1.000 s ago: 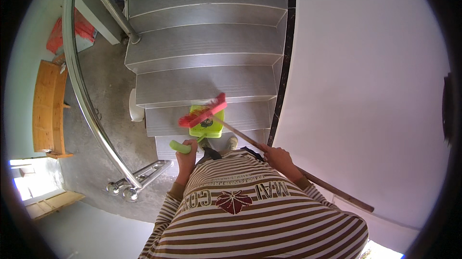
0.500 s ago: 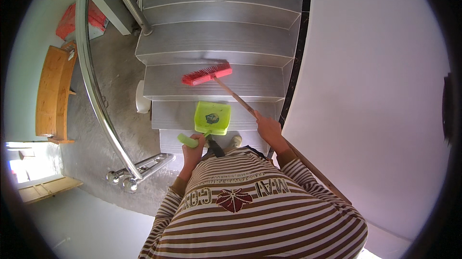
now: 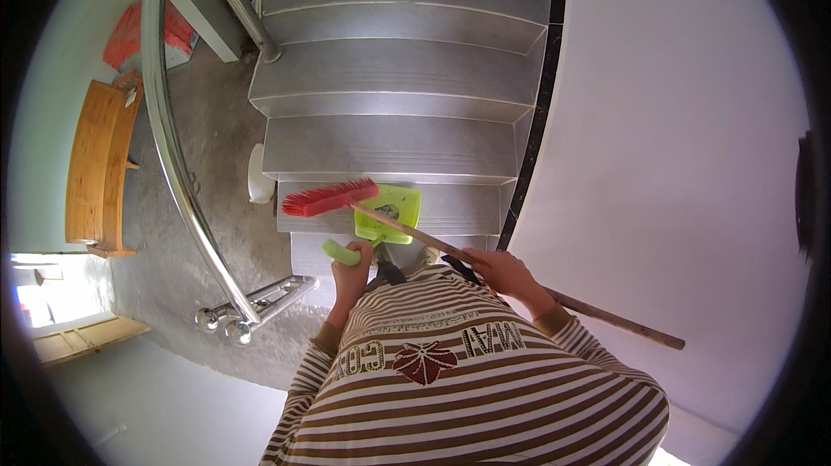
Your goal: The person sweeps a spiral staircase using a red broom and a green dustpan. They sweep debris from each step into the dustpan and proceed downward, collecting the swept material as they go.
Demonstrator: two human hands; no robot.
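My left hand (image 3: 351, 270) is closed round the handle of a lime-green dustpan (image 3: 400, 227), whose pan sits over a lower stair step. My right hand (image 3: 505, 276) grips the wooden stick of a broom (image 3: 322, 199) with a red head and red bristles. The stick slants from the broom head at the left, across the dustpan, to its free end beyond my right forearm. The broom head covers the pan's upper left corner and reaches out past it to the left. Whether the bristles touch the step I cannot tell.
Grey tiled stairs (image 3: 389, 146) rise ahead. A shiny metal handrail (image 3: 164, 137) curves along the left, and a white wall (image 3: 666, 163) with a black border strip (image 3: 535, 146) stands at the right. Beyond the rail are a wooden bench (image 3: 97, 167) and a white container (image 3: 259, 176).
The broom head has come down from the higher step toward me and to the left, now over the dustpan's corner. My right hand has moved back and right; my left hand barely moved.
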